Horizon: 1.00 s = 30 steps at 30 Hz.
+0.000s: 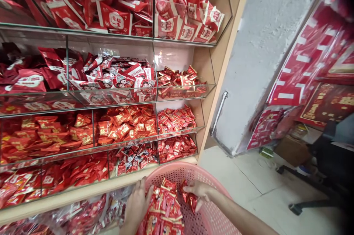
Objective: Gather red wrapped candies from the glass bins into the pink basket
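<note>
A pink perforated basket [212,187] sits at the bottom centre, holding a heap of red candy packets [163,213]. My left hand [136,205] rests against the left side of the heap, fingers curved over the packets. My right hand [197,190] is inside the basket, pinching a few small red packets [191,200] above the heap.
Clear acrylic shelf bins [110,91] full of red candy packets fill the left, on a wooden unit [221,61]. A grey concrete pillar [262,54] stands to the right, with red packaged goods [304,65] beyond it. A tiled floor [257,187] and a black chair base [318,198] lie lower right.
</note>
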### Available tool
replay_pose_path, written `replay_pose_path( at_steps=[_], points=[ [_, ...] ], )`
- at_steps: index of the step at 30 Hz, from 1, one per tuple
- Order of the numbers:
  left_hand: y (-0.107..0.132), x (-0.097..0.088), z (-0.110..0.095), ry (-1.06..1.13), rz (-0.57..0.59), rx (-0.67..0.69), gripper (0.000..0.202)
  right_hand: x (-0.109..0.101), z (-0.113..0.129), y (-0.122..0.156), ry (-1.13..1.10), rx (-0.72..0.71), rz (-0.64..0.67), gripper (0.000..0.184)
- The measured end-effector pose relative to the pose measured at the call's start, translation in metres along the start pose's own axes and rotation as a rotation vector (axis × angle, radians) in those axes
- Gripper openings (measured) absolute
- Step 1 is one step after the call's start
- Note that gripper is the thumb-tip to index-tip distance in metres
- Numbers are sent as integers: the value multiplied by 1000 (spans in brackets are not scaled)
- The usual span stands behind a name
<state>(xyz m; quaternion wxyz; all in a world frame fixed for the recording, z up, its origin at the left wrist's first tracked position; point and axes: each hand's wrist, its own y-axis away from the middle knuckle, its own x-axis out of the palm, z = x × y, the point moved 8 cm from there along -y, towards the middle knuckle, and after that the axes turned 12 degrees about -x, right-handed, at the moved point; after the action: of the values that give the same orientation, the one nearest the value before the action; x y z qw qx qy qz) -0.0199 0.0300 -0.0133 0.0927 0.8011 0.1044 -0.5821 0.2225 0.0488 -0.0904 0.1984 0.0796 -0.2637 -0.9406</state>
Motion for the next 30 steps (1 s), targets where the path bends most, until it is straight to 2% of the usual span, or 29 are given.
replay_pose_path(
  at_steps=[7,11,16,19,24,30],
  points=[
    [-1,0,1,6,-5,3,55,10,-19,-16,-83,-15,36,28],
    [-2,2,3,1,2,-12,56,1,-27,-14,-30,0,-19,27],
    [-3,4,3,13,-8,7,55,-14,-14,-3,77,9,-48,18],
    [-3,4,4,16,-24,15,54,-20,0,2,114,-43,-66,12],
    [-2,3,2,3,-30,22,53,-22,20,2,1,-298,-306,12],
    [-2,1,1,8,-15,25,53,-17,3,-9,-85,-411,-708,26]
  ],
)
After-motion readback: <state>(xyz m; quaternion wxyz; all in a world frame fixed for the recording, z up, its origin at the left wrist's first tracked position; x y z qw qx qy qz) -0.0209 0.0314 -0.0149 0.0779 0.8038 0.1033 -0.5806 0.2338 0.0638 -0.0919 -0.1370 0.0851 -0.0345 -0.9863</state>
